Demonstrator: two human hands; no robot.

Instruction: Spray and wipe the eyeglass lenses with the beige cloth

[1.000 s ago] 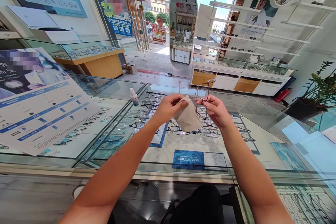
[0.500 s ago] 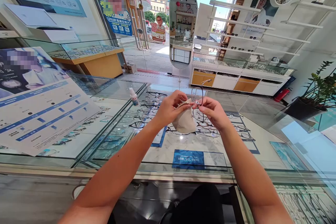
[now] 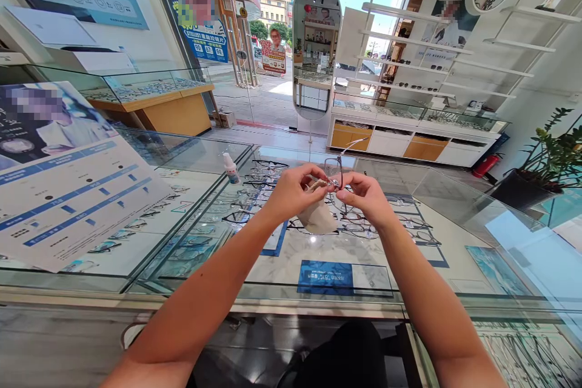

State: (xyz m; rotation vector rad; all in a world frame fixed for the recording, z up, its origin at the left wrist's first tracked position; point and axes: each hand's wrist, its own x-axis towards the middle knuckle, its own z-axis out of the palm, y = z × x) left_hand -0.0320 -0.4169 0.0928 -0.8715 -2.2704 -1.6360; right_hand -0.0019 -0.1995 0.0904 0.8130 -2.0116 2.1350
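Above the glass counter, my right hand (image 3: 365,195) pinches a pair of eyeglasses (image 3: 340,171) by the frame, and one temple arm sticks up and to the right. Close against it on the left, my left hand (image 3: 297,193) is closed on a beige cloth (image 3: 318,217), which hangs below the fingers. The cloth's upper part meets the eyeglasses between my two hands; my fingers hide just where it touches. Left of my left hand, a small white spray bottle (image 3: 231,168) stands upright on the counter.
Rows of eyeglasses (image 3: 364,225) lie under the glass countertop (image 3: 268,276). A blue and white card (image 3: 325,277) is near the front edge. A large printed sheet (image 3: 77,194) lies at left. Beyond stand an oval mirror (image 3: 317,48) and a potted plant (image 3: 522,188).
The eyeglasses have turned and moved slightly left and down, with my right hand closer to my left. The cloth has shifted a little with my left hand.
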